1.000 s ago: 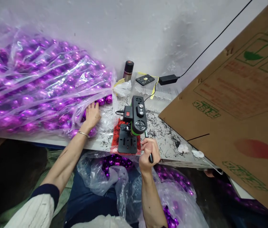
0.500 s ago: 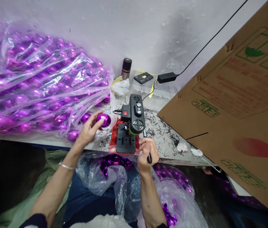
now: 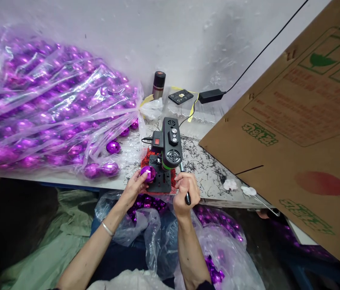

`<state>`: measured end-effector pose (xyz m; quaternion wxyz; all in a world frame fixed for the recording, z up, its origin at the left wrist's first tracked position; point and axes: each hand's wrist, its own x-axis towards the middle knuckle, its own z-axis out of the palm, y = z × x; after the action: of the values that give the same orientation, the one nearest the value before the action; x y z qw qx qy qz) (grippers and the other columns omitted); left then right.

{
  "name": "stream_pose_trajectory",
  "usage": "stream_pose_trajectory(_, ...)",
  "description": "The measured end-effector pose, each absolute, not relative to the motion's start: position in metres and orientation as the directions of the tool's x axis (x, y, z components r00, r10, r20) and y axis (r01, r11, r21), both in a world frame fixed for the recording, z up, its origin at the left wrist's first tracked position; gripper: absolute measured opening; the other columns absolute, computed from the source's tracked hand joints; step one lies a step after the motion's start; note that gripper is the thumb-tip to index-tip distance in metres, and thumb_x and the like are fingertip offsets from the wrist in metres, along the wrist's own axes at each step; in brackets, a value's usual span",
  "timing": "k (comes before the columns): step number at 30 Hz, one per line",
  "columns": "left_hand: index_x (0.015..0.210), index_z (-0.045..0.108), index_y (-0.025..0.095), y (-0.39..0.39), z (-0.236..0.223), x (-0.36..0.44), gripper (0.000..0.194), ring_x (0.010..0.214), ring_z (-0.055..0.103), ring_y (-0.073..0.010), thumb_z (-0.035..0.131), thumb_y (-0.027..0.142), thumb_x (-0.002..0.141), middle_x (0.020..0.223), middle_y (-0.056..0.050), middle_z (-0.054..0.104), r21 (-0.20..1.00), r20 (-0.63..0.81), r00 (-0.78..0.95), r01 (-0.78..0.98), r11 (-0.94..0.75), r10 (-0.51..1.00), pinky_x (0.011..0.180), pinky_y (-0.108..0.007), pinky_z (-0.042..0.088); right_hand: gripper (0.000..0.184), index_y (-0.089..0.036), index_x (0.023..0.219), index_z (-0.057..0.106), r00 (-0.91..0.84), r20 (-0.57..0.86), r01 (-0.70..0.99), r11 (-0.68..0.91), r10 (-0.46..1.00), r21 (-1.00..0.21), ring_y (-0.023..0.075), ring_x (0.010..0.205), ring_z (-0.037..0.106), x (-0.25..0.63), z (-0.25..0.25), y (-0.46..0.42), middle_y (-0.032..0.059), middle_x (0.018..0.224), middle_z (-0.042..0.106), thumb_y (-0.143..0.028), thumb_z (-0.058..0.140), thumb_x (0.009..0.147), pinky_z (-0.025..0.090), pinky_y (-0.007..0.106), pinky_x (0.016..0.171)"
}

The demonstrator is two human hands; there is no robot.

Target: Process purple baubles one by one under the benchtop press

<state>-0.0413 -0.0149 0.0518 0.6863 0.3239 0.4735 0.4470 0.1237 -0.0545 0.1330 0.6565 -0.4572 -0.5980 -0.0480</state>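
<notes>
Head view, clock set at its centre: pale wall (image 3: pixel 121 36) across 12. Box (image 3: pixel 302 169), printed brown cardboard, fills 2 to 4. Bag (image 3: pixel 46 108), clear and packed with shiny purple balls, spreads from 9 to 10, its tied neck pointing inward. Table (image 3: pixel 207 193) runs from 8 to 4 beneath them, strewn with short black strands. Clear plastic (image 3: pixel 227 262) with purple pieces inside lies below the table edge at 5 to 6.

Machine (image 3: pixel 172 139), black with a green band, stands at the centre; its slotted plate (image 3: pixel 163 183) sits at 6 on a red sheet (image 3: pixel 144 159). Right hand (image 3: pixel 187 191), between 5 and 6, is curled firmly round the lever (image 3: pixel 188 198). Left hand (image 3: pixel 136 185), at 7 to 8, pinches a ball (image 3: pixel 148 174) in its fingertips at the plate's left side; whether ball and plate touch, I cannot tell.

Flask (image 3: pixel 159 85) stands upright just before 12, adapter (image 3: pixel 210 96) lies at 1 to 2, flat black pad (image 3: pixel 181 96) just after 12. One faceted purple ball (image 3: pixel 113 146) rests near the bag at 9. White tufts (image 3: pixel 230 184) lie at 4.
</notes>
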Motion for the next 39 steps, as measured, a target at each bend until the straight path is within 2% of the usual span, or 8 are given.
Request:
stream_pose_trajectory(2, 0.126, 0.073, 0.020, -0.011, 0.046, -0.037, 0.073, 0.080, 0.078, -0.0195, 0.092, 0.069, 0.075, 0.099, -0.006, 0.084, 0.937, -0.288, 0.094, -0.177, 0.300, 0.953, 0.071, -0.029, 0.064, 0.039, -0.024, 0.075, 0.054, 0.275, 0.831, 0.625, 0.567, 0.484, -0.537, 0.0139, 0.067, 0.064, 0.124, 0.135, -0.055, -0.0028, 0.070, 0.061, -0.017, 0.045, 0.112, 0.044, 0.030, 0.062)
stream_pose_trajectory(5, 0.130, 0.074, 0.020, -0.009, 0.037, -0.030, 0.069, 0.098, 0.081, -0.0274, 0.090, 0.065, 0.079, 0.107, -0.008, 0.085, 0.990, -0.103, 0.050, 0.101, 0.098, 0.993, 0.088, -0.039, 0.067, 0.039, -0.025, 0.075, 0.054, 0.265, 0.832, 0.635, 0.561, 0.487, -0.531, 0.0143, 0.066, 0.064, 0.124, 0.136, -0.055, -0.0020, 0.071, 0.062, -0.018, 0.044, 0.112, 0.045, 0.031, 0.061)
stream_pose_trajectory(8, 0.135, 0.074, 0.022, -0.008, 0.031, -0.029, 0.064, 0.112, 0.081, -0.0329, 0.089, 0.060, 0.085, 0.119, -0.011, 0.085, 0.925, 0.102, 0.113, 0.354, -0.136, 0.988, 0.101, -0.047, 0.065, 0.037, -0.024, 0.077, 0.056, 0.250, 0.835, 0.626, 0.576, 0.490, -0.526, 0.0139, 0.068, 0.065, 0.126, 0.135, -0.056, -0.0017, 0.073, 0.064, -0.015, 0.045, 0.111, 0.047, 0.030, 0.061)
stream_pose_trajectory(12, 0.139, 0.071, 0.022, -0.008, 0.030, -0.028, 0.058, 0.115, 0.081, -0.0342, 0.084, 0.055, 0.093, 0.124, -0.014, 0.084, 0.812, 0.247, 0.210, 0.488, -0.320, 0.946, 0.103, -0.048, 0.064, 0.036, -0.024, 0.078, 0.058, 0.250, 0.831, 0.626, 0.572, 0.497, -0.530, 0.0148, 0.069, 0.066, 0.126, 0.134, -0.056, -0.0013, 0.073, 0.064, -0.015, 0.045, 0.110, 0.049, 0.030, 0.062)
stream_pose_trajectory(19, 0.141, 0.068, 0.019, -0.005, 0.034, -0.024, 0.056, 0.112, 0.082, -0.0341, 0.081, 0.049, 0.096, 0.121, -0.014, 0.083, 0.765, 0.238, 0.240, 0.550, -0.334, 0.941, 0.099, -0.046, 0.066, 0.036, -0.024, 0.078, 0.056, 0.258, 0.822, 0.629, 0.558, 0.507, -0.542, 0.0141, 0.069, 0.066, 0.126, 0.137, -0.055, -0.0013, 0.074, 0.065, -0.016, 0.046, 0.111, 0.048, 0.030, 0.063)
stream_pose_trajectory(27, 0.138, 0.070, 0.024, 0.006, 0.038, -0.027, 0.053, 0.109, 0.080, -0.0331, 0.083, 0.046, 0.092, 0.115, -0.010, 0.081, 0.761, 0.200, 0.321, 0.544, -0.353, 0.926, 0.099, -0.046, 0.065, 0.035, -0.024, 0.077, 0.058, 0.272, 0.813, 0.615, 0.557, 0.515, -0.558, 0.0150, 0.068, 0.066, 0.126, 0.139, -0.056, -0.0006, 0.075, 0.065, -0.016, 0.047, 0.110, 0.049, 0.031, 0.063)
stream_pose_trajectory(32, 0.140, 0.069, 0.023, 0.007, 0.023, -0.011, 0.056, 0.121, 0.076, -0.0332, 0.085, 0.045, 0.091, 0.129, -0.012, 0.074, 0.746, 0.291, 0.227, 0.555, -0.369, 0.929, 0.107, -0.047, 0.062, 0.036, -0.024, 0.076, 0.057, 0.265, 0.812, 0.622, 0.551, 0.521, -0.556, 0.0148, 0.067, 0.064, 0.127, 0.141, -0.056, -0.0012, 0.073, 0.063, -0.017, 0.046, 0.110, 0.047, 0.031, 0.062)
stream_pose_trajectory(39, 0.142, 0.068, 0.022, 0.000, -0.002, -0.005, 0.055, 0.117, 0.077, -0.0337, 0.083, 0.048, 0.096, 0.128, -0.013, 0.081, 0.747, 0.386, 0.173, 0.518, -0.417, 0.906, 0.105, -0.049, 0.060, 0.035, -0.024, 0.079, 0.058, 0.252, 0.821, 0.623, 0.563, 0.512, -0.543, 0.0137, 0.068, 0.065, 0.127, 0.143, -0.056, -0.0021, 0.073, 0.064, -0.014, 0.046, 0.110, 0.047, 0.029, 0.063)
